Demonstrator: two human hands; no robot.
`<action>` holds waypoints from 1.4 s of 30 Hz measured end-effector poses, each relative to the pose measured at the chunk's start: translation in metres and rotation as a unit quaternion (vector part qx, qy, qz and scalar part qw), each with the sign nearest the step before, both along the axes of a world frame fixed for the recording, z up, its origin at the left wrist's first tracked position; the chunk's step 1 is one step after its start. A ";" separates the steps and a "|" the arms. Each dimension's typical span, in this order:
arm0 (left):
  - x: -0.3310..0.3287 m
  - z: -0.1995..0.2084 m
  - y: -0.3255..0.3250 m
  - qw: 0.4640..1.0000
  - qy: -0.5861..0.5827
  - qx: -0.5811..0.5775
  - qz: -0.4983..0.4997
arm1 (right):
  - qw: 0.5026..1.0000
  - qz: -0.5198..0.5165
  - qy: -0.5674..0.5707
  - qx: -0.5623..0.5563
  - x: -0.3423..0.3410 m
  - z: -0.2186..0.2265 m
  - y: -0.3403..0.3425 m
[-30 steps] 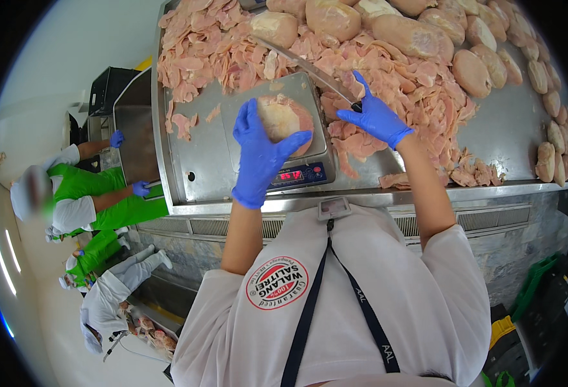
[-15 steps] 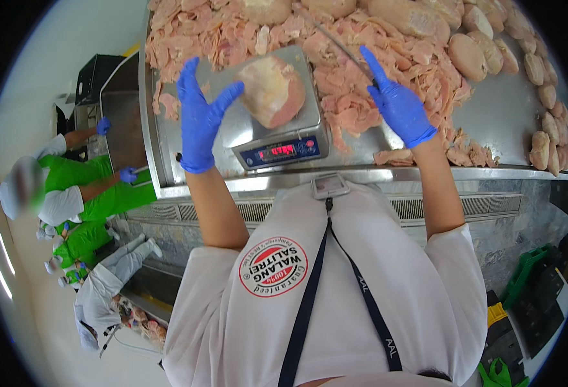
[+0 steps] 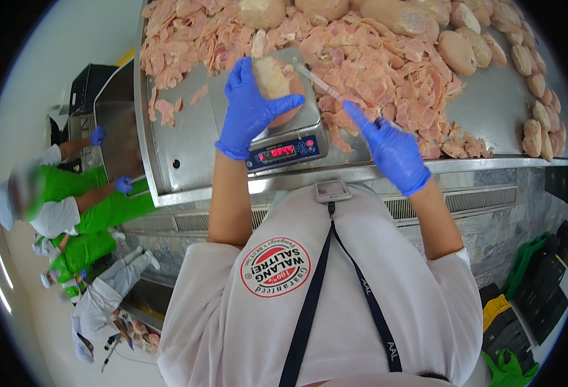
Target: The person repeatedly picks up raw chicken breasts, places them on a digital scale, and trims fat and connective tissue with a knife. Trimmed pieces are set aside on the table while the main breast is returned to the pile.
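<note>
A rounded piece of pale pink meat (image 3: 274,79) rests on the steel-topped digital scale (image 3: 283,153), whose red display is lit. My left hand (image 3: 248,109), in a blue glove, is closed around the meat's left and near sides, thumb across the front. My right hand (image 3: 390,148), also gloved in blue, grips a knife (image 3: 323,84) with the index finger stretched along it. The blade points up and left, its tip close to the meat's right side. Behind and right of the scale lies a wide heap of meat trimmings (image 3: 374,71).
Larger rounded meat pieces (image 3: 457,53) line the far and right sides of the steel table (image 3: 490,122). A raised metal rim (image 3: 361,169) runs along its near edge. Co-workers in green aprons (image 3: 97,209) stand at the left. Black and green crates (image 3: 526,264) sit at the lower right.
My left hand has moved right, from beside the meat to a grip on it. My right hand came nearer to me, and the knife's tip swung down toward the meat.
</note>
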State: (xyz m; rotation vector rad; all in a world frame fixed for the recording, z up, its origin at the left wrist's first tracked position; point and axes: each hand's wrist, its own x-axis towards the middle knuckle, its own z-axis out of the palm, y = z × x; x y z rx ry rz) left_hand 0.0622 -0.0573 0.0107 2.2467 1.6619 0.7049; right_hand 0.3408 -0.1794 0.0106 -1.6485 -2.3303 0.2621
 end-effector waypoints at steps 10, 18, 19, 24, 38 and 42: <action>0.010 0.001 0.006 0.999 -0.025 -0.018 -0.013 | 0.995 -0.030 0.095 -0.022 -0.069 0.010 0.031; 0.007 -0.003 0.007 0.998 -0.061 -0.023 -0.011 | 0.991 -0.064 0.112 -0.039 -0.074 0.009 0.027; 0.006 -0.003 0.008 0.998 -0.065 -0.017 -0.015 | 0.991 -0.060 0.092 -0.069 -0.070 0.009 0.023; 0.004 -0.005 0.006 0.998 -0.048 -0.015 -0.031 | 0.984 -0.025 0.157 -0.085 -0.072 -0.003 0.049; 0.003 0.001 0.006 0.995 -0.043 0.012 -0.089 | 0.949 -0.006 0.241 -0.201 -0.064 -0.018 0.046; -0.007 0.003 0.016 0.986 -0.048 -0.013 -0.161 | 0.965 0.016 0.225 -0.135 -0.040 -0.043 0.066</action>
